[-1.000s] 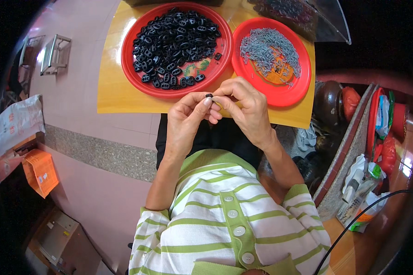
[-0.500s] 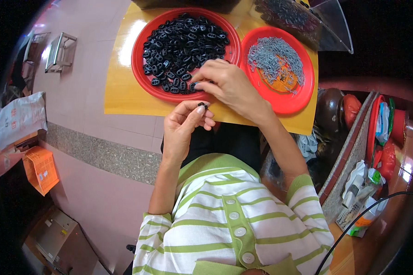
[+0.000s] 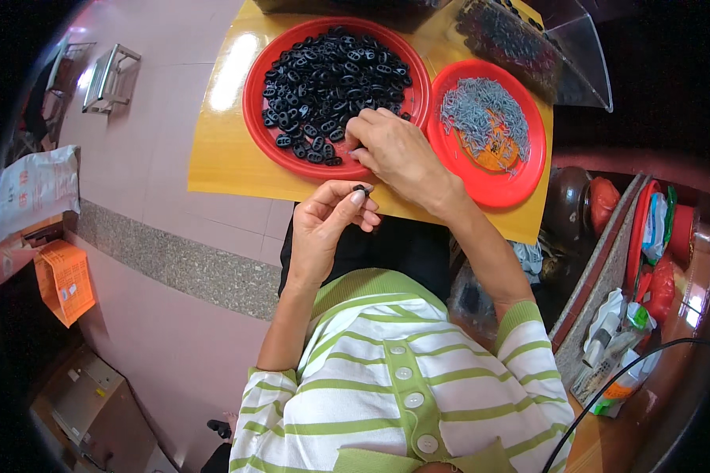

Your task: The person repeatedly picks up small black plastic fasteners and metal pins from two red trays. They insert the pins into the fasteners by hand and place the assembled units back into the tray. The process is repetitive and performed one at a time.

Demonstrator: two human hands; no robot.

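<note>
My left hand (image 3: 327, 225) is raised just in front of the near rim of a round red tray (image 3: 254, 126). Its thumb and fingertips pinch a small black plastic piece (image 3: 361, 189), mostly covered by the fingers. Inside that tray lies a heap of small black oval pieces (image 3: 331, 79), each with two holes. My right hand (image 3: 398, 150) reaches over the tray's near right edge, thumb and fingers closed together. What they hold, if anything, is too small and hidden to make out. Beside it, a second red tray (image 3: 509, 189) carries many thin grey metal pins or screws (image 3: 481, 110).
Both trays rest on a yellow tabletop (image 3: 221, 165). A clear plastic bin (image 3: 521, 51) of dark pieces stands at the far right. A metal stool (image 3: 110, 79) and an orange bag (image 3: 65, 280) are at left. A black cable (image 3: 607, 386) crosses at right.
The view has shifted slightly, so trays and hands appear further right. My right fingers have come off the black piece at the tray's near edge. My left hand still pinches its piece.
</note>
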